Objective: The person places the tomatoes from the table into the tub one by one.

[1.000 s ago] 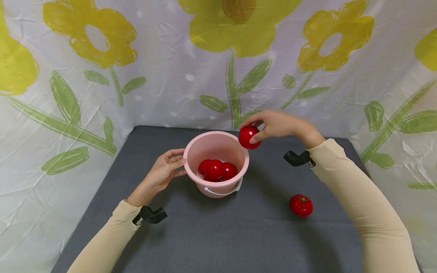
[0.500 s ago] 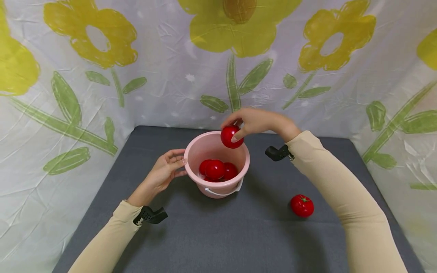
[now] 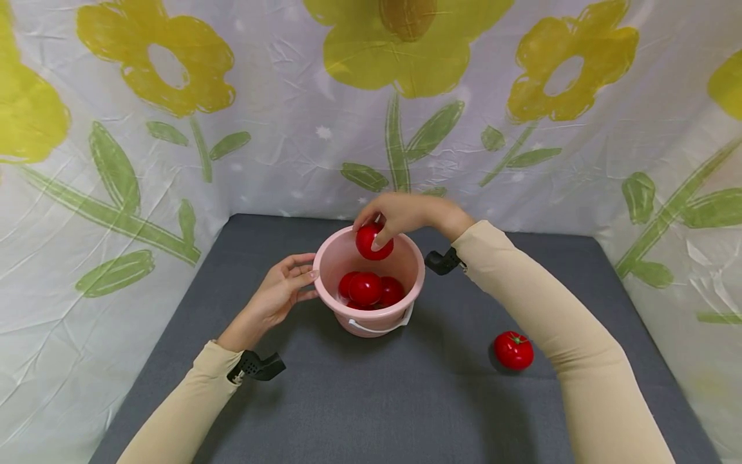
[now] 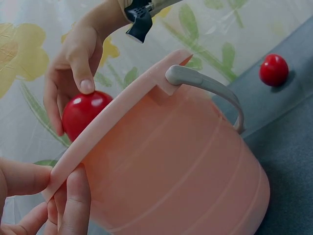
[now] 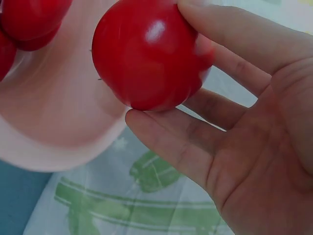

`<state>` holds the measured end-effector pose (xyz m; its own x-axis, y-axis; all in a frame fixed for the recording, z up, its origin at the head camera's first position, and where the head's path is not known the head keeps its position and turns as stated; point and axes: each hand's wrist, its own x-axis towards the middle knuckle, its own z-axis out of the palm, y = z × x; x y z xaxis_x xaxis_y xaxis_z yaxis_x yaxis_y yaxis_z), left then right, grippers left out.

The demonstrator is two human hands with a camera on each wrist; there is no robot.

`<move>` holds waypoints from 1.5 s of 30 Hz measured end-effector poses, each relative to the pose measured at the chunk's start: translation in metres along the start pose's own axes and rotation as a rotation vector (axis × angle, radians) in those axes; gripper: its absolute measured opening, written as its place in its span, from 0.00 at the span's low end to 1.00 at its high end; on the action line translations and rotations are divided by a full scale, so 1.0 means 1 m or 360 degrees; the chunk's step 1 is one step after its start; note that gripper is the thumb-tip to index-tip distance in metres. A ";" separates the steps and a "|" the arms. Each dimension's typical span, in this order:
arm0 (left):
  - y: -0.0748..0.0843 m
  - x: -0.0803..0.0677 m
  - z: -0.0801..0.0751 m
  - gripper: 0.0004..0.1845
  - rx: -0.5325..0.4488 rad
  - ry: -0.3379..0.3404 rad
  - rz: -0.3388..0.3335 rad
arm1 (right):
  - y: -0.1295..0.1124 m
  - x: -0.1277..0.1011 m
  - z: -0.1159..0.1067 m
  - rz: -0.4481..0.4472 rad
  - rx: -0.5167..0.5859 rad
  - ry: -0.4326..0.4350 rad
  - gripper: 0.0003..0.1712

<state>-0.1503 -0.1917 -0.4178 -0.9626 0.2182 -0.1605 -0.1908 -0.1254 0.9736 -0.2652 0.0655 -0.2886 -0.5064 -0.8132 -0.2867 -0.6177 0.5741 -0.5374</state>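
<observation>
A pink bucket (image 3: pixel 324 291) with a white handle (image 3: pixel 377 327) stands on the grey cloth. My left hand (image 3: pixel 278 290) pinches its rim on the left side, thumb outside or over the edge; the left wrist view shows the rim (image 4: pixel 112 110) between thumb and fingers. Over the bucket's mouth, near the far rim, my right hand (image 3: pixel 400 212) holds a glossy red tomato (image 3: pixel 373 242) with thumb and fingers curled round it. Several red tomatoes (image 3: pixel 365 289) lie in the bottom of the bucket.
Another tomato (image 3: pixel 513 350), green calyx up, sits on the grey cloth (image 3: pixel 371 399) to the right of the bucket, near my right forearm. A white curtain (image 3: pixel 278 148) with yellow flowers hangs close behind the cloth and along both sides.
My right hand has carried the tomato leftward, from beside the bucket's right rim to over its mouth, and slightly down. The left hand and the bucket stay in place.
</observation>
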 end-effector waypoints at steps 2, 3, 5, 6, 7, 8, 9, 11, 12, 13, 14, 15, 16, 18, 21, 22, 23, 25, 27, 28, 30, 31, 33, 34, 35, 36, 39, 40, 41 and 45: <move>0.000 0.000 0.000 0.27 -0.0001 -0.0002 0.0002 | -0.002 0.005 0.002 -0.0007 -0.0027 -0.0036 0.28; 0.000 0.000 0.000 0.27 -0.0002 -0.0002 0.0002 | -0.002 0.008 0.004 -0.0007 -0.0038 -0.0052 0.28; -0.001 0.000 0.000 0.27 -0.0006 -0.0005 0.0004 | -0.004 0.012 0.006 0.0005 -0.0055 -0.0079 0.29; -0.001 0.000 -0.001 0.27 -0.0009 -0.0007 0.0005 | -0.004 0.014 0.007 0.0013 -0.0065 -0.0086 0.29; -0.002 0.001 -0.001 0.26 -0.0012 -0.0008 0.0006 | -0.005 0.016 0.008 0.0022 -0.0066 -0.0094 0.29; -0.002 0.001 -0.001 0.26 -0.0015 -0.0010 0.0008 | -0.005 0.017 0.009 0.0034 -0.0069 -0.0100 0.29; -0.002 0.001 -0.001 0.26 -0.0019 -0.0013 0.0010 | -0.006 0.018 0.010 0.0044 -0.0066 -0.0108 0.29; -0.003 0.001 -0.002 0.26 -0.0026 -0.0015 0.0011 | -0.007 0.020 0.012 0.0063 -0.0063 -0.0118 0.29; -0.003 0.002 -0.002 0.26 -0.0029 -0.0015 0.0011 | -0.008 0.021 0.012 0.0068 -0.0062 -0.0124 0.29; -0.003 0.002 -0.002 0.25 -0.0031 -0.0015 0.0012 | -0.008 0.022 0.012 0.0067 -0.0059 -0.0129 0.29; -0.003 0.002 -0.002 0.25 -0.0033 -0.0014 0.0012 | -0.009 0.022 0.013 0.0065 -0.0053 -0.0131 0.29; -0.002 0.002 -0.002 0.25 -0.0034 -0.0014 0.0011 | -0.009 0.023 0.013 0.0053 -0.0050 -0.0135 0.28; -0.002 0.002 -0.002 0.25 -0.0035 -0.0014 0.0011 | -0.009 0.023 0.012 0.0042 -0.0044 -0.0134 0.28; -0.002 0.002 -0.002 0.25 -0.0033 -0.0014 0.0011 | -0.008 0.023 0.012 0.0025 -0.0033 -0.0123 0.27; -0.002 0.002 -0.001 0.26 -0.0032 -0.0010 0.0010 | -0.006 0.023 0.010 -0.0001 -0.0025 -0.0100 0.25; -0.002 0.002 -0.001 0.26 -0.0032 -0.0011 0.0010 | -0.006 0.022 0.009 -0.0009 -0.0023 -0.0094 0.25; -0.002 0.002 -0.001 0.26 -0.0031 -0.0010 0.0009 | -0.006 0.022 0.009 -0.0014 -0.0021 -0.0090 0.25; -0.002 0.002 -0.001 0.26 -0.0033 -0.0007 0.0007 | -0.005 0.021 0.009 -0.0033 -0.0016 -0.0090 0.25; -0.002 0.002 -0.001 0.26 -0.0031 -0.0004 0.0005 | -0.004 0.020 0.009 -0.0049 -0.0012 -0.0091 0.25; -0.002 0.002 -0.001 0.26 -0.0032 -0.0003 0.0005 | -0.003 0.020 0.010 -0.0051 -0.0009 -0.0088 0.25; -0.003 0.002 -0.001 0.26 -0.0034 -0.0003 0.0006 | -0.001 0.018 0.010 -0.0055 -0.0012 -0.0072 0.24; -0.003 0.002 -0.001 0.26 -0.0034 -0.0003 0.0007 | 0.000 0.018 0.010 -0.0057 -0.0013 -0.0064 0.24; -0.003 0.002 -0.001 0.26 -0.0038 -0.0003 0.0011 | 0.003 0.015 0.008 -0.0063 -0.0008 -0.0047 0.24; -0.003 0.002 0.000 0.26 -0.0041 -0.0005 0.0014 | 0.004 0.013 0.007 -0.0063 -0.0004 -0.0036 0.24; -0.003 0.002 0.000 0.26 -0.0040 -0.0006 0.0015 | 0.006 0.010 0.006 -0.0062 -0.0004 -0.0022 0.24; -0.003 0.001 0.000 0.26 -0.0038 -0.0006 0.0016 | 0.008 0.006 0.004 -0.0055 0.0008 -0.0010 0.23; -0.003 0.001 0.000 0.26 -0.0036 -0.0004 0.0018 | 0.013 -0.006 -0.002 -0.0025 0.0039 0.0037 0.24; -0.003 0.001 0.000 0.26 -0.0034 -0.0002 0.0019 | 0.015 -0.011 -0.004 -0.0017 0.0055 0.0055 0.24; -0.003 0.001 0.000 0.26 -0.0030 0.0000 0.0018 | 0.017 -0.016 -0.006 -0.0013 0.0074 0.0069 0.24; -0.002 0.001 0.000 0.27 -0.0020 0.0008 0.0016 | 0.024 -0.040 -0.011 0.0020 0.0102 0.0115 0.26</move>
<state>-0.1511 -0.1912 -0.4200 -0.9655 0.2120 -0.1513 -0.1832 -0.1398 0.9731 -0.2668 0.1125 -0.2812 -0.5574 -0.7958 -0.2368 -0.5724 0.5749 -0.5847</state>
